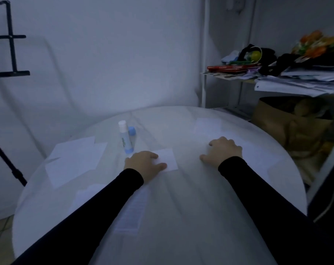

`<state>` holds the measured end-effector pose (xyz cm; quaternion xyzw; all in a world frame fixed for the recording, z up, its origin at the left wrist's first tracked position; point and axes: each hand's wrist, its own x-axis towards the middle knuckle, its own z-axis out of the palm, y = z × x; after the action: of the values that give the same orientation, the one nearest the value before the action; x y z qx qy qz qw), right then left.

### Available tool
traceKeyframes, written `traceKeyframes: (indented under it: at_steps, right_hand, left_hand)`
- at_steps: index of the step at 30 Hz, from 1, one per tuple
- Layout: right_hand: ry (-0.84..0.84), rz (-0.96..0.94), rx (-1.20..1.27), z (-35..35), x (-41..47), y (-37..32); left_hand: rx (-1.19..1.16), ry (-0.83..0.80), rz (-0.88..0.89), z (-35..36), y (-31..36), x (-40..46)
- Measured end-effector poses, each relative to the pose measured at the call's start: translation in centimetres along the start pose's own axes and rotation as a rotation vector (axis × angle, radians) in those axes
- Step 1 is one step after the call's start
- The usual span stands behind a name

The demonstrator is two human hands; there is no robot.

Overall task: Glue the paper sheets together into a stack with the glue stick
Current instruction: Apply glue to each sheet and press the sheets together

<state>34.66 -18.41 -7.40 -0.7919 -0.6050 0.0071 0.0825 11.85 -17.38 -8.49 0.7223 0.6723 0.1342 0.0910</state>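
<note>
Paper sheets lie scattered on the round table (200, 217): a small sheet (169, 159) at centre under the left hand (143, 162), whose fingers press flat on it; larger sheets (74, 161) at nine o'clock, another (208, 125) at one. Right hand (224, 151) rests spread on the cloth, holding nothing. Glue stick (126, 138) stands uncapped at eleven, untouched. Gluing looks barely begun; no stack shows.

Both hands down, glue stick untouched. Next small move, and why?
Probably the right hand should reach for the glue stick. It stands uncapped and untouched beside its blue cap, while the left hand already rests on the small paper sheet, steadying it; the right hand holds nothing.
</note>
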Motion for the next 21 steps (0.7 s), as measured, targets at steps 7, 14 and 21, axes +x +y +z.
traceKeyframes:
  at_steps: [7, 14, 21]
  right_hand:
    - [-0.099, 0.132, 0.164, 0.2, -1.3, 3.8]
    - [-0.046, 0.095, 0.193, 0.3, -2.0, 2.8]
    - [0.039, 0.024, 0.204, -0.6, -2.7, 1.5]
  left_hand:
    - [-0.028, -0.051, 0.054, 0.9, 1.9, 1.0]
    - [-0.015, -0.058, 0.06, 0.9, 2.4, 1.0]
    - [0.001, -0.032, 0.08, 0.9, 2.3, 0.6]
